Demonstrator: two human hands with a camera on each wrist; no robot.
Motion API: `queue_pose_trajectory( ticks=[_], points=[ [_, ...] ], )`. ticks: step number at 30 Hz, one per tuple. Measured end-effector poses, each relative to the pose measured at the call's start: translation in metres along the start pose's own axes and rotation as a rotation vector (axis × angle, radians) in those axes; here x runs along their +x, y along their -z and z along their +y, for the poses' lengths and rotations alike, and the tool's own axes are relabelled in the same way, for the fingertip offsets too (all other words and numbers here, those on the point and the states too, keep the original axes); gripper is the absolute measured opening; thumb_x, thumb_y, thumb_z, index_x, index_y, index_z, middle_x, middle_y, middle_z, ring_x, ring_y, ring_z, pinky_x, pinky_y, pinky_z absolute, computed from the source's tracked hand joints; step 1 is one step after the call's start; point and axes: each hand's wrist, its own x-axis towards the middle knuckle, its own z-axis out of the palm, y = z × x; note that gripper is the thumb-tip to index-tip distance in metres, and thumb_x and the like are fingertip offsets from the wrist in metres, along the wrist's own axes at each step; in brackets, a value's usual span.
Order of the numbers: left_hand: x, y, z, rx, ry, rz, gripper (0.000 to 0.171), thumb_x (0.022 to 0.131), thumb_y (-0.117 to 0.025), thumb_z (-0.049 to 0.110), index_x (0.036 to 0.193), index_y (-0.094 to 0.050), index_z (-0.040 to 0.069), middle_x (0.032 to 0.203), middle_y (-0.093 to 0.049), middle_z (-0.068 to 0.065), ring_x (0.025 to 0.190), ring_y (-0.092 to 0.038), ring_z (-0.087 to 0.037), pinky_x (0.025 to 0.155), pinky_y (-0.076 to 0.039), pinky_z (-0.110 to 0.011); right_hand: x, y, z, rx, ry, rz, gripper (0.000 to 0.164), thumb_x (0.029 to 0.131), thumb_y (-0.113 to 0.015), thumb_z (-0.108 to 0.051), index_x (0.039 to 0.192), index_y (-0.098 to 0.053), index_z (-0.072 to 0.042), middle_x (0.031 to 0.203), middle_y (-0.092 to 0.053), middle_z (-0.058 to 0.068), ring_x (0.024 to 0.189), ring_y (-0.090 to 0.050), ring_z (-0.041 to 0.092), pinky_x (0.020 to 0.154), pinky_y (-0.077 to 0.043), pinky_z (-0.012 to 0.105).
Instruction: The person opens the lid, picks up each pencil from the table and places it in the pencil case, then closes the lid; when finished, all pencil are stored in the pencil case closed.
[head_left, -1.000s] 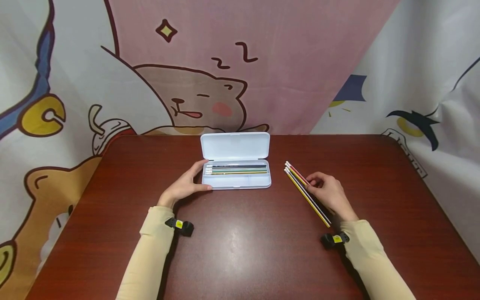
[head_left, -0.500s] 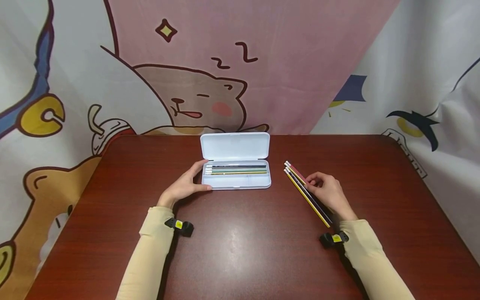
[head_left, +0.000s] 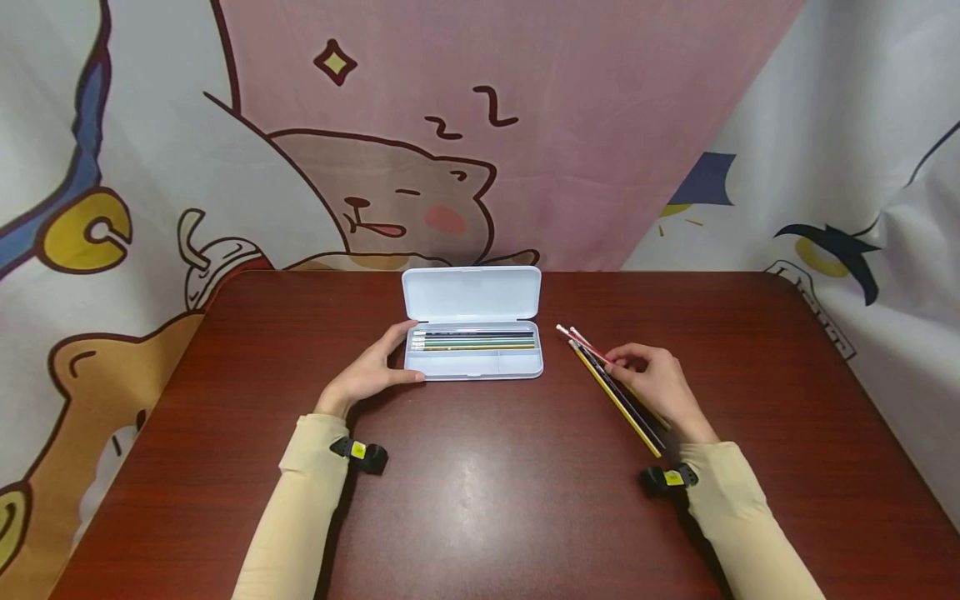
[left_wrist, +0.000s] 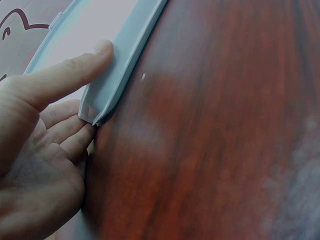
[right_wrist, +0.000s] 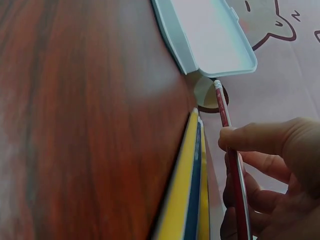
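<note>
A light-coloured pencil case (head_left: 450, 365) stands with its lid up at the back middle of the table. Several pencils (head_left: 480, 341) with white erasers lie side by side in its rear compartment. My left hand (head_left: 366, 377) holds the case's left end, thumb at the front edge and fingers around the back corner. To the right of the case, my right hand (head_left: 658, 385) pinches a red pencil (right_wrist: 223, 109) between thumb and fingers, its eraser end pointing toward the case. Beneath that hand, yellow pencils (right_wrist: 182, 180) and a dark pencil (right_wrist: 194, 185) lie slantwise on the table.
The raised lid (head_left: 471, 293) leans back near the rear edge of the brown wooden table (head_left: 465, 500). Behind it hangs a cartoon-printed cloth (head_left: 585, 125). The case's front compartment has a small divider (head_left: 499, 362) toward the right.
The red pencil's eraser end has swung left, away from the other pencils, as my right hand shifted slightly left. My left hand and the case have stayed put.
</note>
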Motion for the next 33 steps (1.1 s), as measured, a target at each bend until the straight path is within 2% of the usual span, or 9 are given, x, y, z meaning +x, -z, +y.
queue_pose_trajectory(
  ticks=[6, 17, 24, 33],
  points=[
    [-0.001, 0.0, 0.0, -0.009, -0.002, 0.0, 0.087, 0.078, -0.081, 0.01, 0.148, -0.03, 0.009, 0.151, -0.032, -0.016, 0.139, -0.026, -0.026, 0.112, -0.017, -0.047, 0.006, -0.007, -0.007, 0.021, 0.024, -0.009, 0.011, 0.082, -0.075, -0.004, 0.093, -0.073, -0.003, 0.073, -0.065, 0.003, 0.059, -0.049, 0.015, 0.05, -0.036, 0.025],
    [-0.002, 0.001, 0.001, 0.006, 0.011, 0.007, 0.087, 0.077, -0.082, 0.013, 0.148, -0.031, 0.011, 0.152, -0.032, -0.015, 0.139, -0.026, -0.026, 0.112, -0.017, -0.047, 0.018, -0.022, -0.024, 0.079, 0.079, -0.016, 0.014, 0.08, -0.077, -0.004, 0.094, -0.075, -0.003, 0.081, -0.067, 0.007, 0.067, -0.051, 0.018, 0.056, -0.039, 0.025],
    [-0.001, 0.001, 0.001, 0.013, 0.014, 0.0, 0.089, 0.078, -0.082, 0.015, 0.149, -0.029, 0.011, 0.152, -0.031, -0.015, 0.139, -0.026, -0.026, 0.111, -0.018, -0.048, 0.029, -0.034, -0.041, 0.134, 0.106, -0.058, 0.014, 0.081, -0.076, -0.003, 0.095, -0.075, -0.003, 0.08, -0.065, 0.005, 0.068, -0.051, 0.02, 0.057, -0.039, 0.025],
    [-0.001, 0.001, 0.001, 0.005, 0.021, 0.008, 0.088, 0.077, -0.081, 0.012, 0.149, -0.03, 0.011, 0.152, -0.032, -0.014, 0.138, -0.027, -0.025, 0.111, -0.017, -0.047, 0.043, -0.057, -0.062, 0.147, 0.23, -0.069, 0.014, 0.08, -0.076, -0.002, 0.094, -0.076, -0.004, 0.083, -0.066, 0.004, 0.073, -0.054, 0.018, 0.063, -0.042, 0.027]
  ],
)
